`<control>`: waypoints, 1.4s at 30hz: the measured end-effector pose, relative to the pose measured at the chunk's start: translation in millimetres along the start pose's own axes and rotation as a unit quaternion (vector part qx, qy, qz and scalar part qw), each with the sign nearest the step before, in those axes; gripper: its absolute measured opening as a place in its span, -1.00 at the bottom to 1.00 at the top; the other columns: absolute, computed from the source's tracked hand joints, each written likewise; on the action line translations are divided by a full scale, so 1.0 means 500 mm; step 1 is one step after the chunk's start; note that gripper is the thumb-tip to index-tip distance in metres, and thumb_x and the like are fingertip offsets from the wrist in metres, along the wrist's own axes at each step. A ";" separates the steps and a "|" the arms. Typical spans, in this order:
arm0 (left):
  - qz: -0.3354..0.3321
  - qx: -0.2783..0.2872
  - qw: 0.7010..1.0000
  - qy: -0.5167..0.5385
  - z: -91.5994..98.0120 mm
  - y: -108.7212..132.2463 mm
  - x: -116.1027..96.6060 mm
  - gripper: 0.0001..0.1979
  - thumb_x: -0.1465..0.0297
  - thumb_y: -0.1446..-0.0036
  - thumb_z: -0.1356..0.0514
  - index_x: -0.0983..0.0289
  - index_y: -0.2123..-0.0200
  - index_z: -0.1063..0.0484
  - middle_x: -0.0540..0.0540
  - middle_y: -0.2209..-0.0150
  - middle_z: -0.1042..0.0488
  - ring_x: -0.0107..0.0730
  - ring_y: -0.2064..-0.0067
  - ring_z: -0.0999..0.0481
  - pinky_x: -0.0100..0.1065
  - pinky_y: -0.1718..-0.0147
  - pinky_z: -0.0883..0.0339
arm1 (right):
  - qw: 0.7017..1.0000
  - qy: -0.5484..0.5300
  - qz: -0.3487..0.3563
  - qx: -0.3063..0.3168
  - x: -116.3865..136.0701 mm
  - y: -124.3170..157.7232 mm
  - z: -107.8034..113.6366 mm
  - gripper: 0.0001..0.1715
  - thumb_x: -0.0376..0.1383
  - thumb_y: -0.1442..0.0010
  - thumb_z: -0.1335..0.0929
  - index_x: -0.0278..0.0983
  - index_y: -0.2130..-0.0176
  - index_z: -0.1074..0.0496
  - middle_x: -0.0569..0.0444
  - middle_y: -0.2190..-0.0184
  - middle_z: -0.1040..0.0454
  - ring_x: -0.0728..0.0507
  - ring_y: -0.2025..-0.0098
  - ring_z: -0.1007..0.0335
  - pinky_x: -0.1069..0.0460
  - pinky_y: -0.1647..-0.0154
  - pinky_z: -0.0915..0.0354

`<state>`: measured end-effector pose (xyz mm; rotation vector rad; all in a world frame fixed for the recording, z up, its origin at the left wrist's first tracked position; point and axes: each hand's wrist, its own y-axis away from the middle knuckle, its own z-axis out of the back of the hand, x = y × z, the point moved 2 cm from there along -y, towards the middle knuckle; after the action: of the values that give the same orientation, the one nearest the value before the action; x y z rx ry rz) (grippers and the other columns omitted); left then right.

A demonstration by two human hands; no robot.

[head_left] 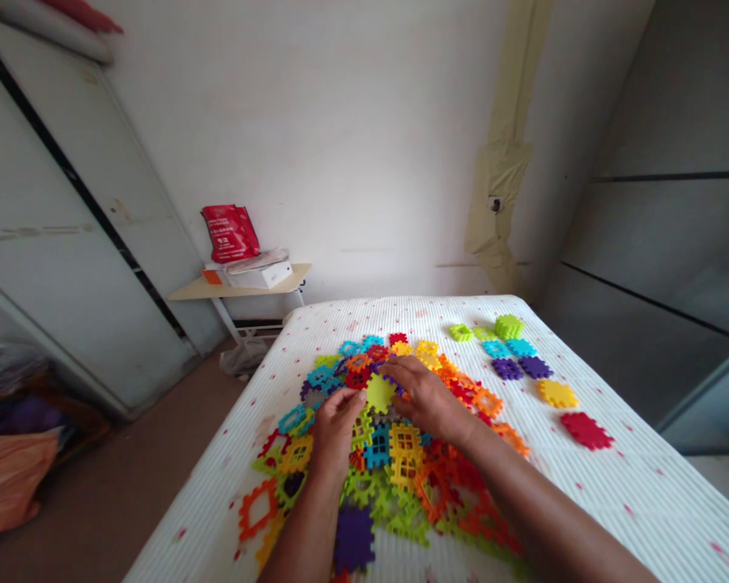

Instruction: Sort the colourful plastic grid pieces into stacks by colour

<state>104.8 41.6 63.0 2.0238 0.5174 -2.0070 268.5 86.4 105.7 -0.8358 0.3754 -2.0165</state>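
Observation:
A solid lime-green toothed building tile is raised over the middle of a heap of plastic tiles. My left hand pinches its left edge between thumb and fingers. From the other side, my right hand grips its right edge, with the fingers partly hidden behind the palm. Beneath my hands lie window-pattern tiles, among them a yellow one and a blue one. A solid purple tile rests near my left forearm, and an orange frame tile lies at the heap's left front.
On the right of the white bed cover sit sorted tiles: a green stack, blue tiles, purple tiles, a yellow tile and a red tile. A small table with a red bag stands by the wall.

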 end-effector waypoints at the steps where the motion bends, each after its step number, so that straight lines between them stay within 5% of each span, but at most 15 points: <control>1: 0.005 -0.009 1.000 0.013 0.001 -0.002 0.004 -0.77 0.22 0.14 -0.27 0.28 0.51 -0.40 -0.06 0.57 -0.34 -0.51 0.50 -0.30 -0.48 0.50 -0.16 | 1.000 0.004 -0.021 -0.020 -0.003 0.001 -0.002 -0.48 -0.48 -0.03 -0.28 -0.28 -0.03 -0.29 -0.09 0.03 -0.35 -0.16 -0.02 -0.24 -0.10 -0.04 -0.22; 4: 0.036 -0.029 0.996 0.074 0.004 -0.007 0.018 -0.74 0.20 0.15 -0.27 0.28 0.51 -0.36 -0.07 0.59 -0.34 -0.54 0.56 -0.28 -0.49 0.57 -0.14 | 0.998 0.008 -0.048 -0.037 -0.004 0.003 -0.013 -0.62 -0.38 -0.09 -0.31 -0.27 0.04 -0.33 -0.05 0.14 -0.41 -0.15 0.07 -0.31 -0.08 0.04 -0.27; 9: 0.072 -0.021 0.987 0.143 0.001 -0.006 0.018 -0.70 0.20 0.19 -0.30 0.29 0.53 -0.33 -0.07 0.63 -0.36 -0.54 0.61 -0.31 -0.49 0.60 -0.15 | 0.999 0.033 -0.013 -0.041 0.007 0.003 -0.032 -0.52 -0.25 -0.08 -0.36 -0.27 -0.01 -0.30 -0.10 0.02 -0.34 -0.19 -0.04 -0.22 -0.10 -0.05 -0.21; 20: 0.100 -0.035 0.984 0.146 -0.004 -0.004 0.013 -0.69 0.25 0.32 -0.36 0.30 0.53 -0.37 -0.09 0.61 -0.40 -0.53 0.56 -0.35 -0.49 0.54 -0.23 | 0.992 0.127 -0.001 -0.011 0.005 0.003 -0.042 -0.50 -0.19 -0.09 -0.36 -0.31 -0.01 -0.29 -0.08 0.07 -0.41 -0.20 0.06 -0.27 -0.08 0.02 -0.22; 25: 0.097 -0.024 0.989 0.109 -0.003 -0.006 0.018 -0.69 0.23 0.31 -0.36 0.29 0.49 -0.41 -0.08 0.57 -0.42 -0.49 0.50 -0.39 -0.46 0.47 -0.28 | 0.992 0.121 0.021 0.001 0.002 -0.001 -0.032 -0.52 -0.31 -0.13 -0.32 -0.36 -0.05 -0.25 -0.10 0.01 -0.38 -0.15 0.03 -0.28 -0.03 -0.03 -0.20; 29: 0.106 -0.033 0.989 0.094 -0.001 -0.010 0.025 -0.68 0.22 0.32 -0.35 0.28 0.49 -0.42 -0.06 0.58 -0.42 -0.41 0.47 -0.43 -0.42 0.48 -0.30 | 0.996 0.071 -0.029 -0.038 0.004 -0.004 -0.023 -0.56 -0.39 -0.08 -0.31 -0.35 0.00 -0.29 -0.06 0.05 -0.40 -0.10 0.03 -0.30 0.06 0.00 -0.22; 38: 0.103 0.004 0.993 0.061 -0.008 -0.007 0.031 -0.64 0.18 0.30 -0.34 0.28 0.43 -0.43 -0.02 0.53 -0.44 -0.37 0.45 -0.43 -0.37 0.46 -0.32 | 0.984 0.008 -0.172 -0.041 -0.008 0.000 -0.031 -0.79 -0.34 -0.08 -0.32 -0.26 0.21 -0.42 0.14 0.44 -0.44 -0.02 0.43 -0.34 0.12 0.40 -0.24; 42: 0.065 0.009 0.998 0.005 -0.006 -0.010 0.030 -0.63 0.16 0.29 -0.33 0.29 0.42 -0.45 0.02 0.51 -0.47 -0.31 0.41 -0.45 -0.34 0.37 -0.33 | 0.983 -0.049 -0.159 -0.079 -0.011 -0.003 -0.021 -0.70 -0.45 -0.07 -0.28 -0.25 0.17 -0.44 0.12 0.35 -0.47 -0.02 0.34 -0.37 0.12 0.30 -0.26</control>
<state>105.2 48.7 48.3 2.0231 0.3610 -1.9341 262.3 91.4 96.5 -1.1494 0.3684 -2.2480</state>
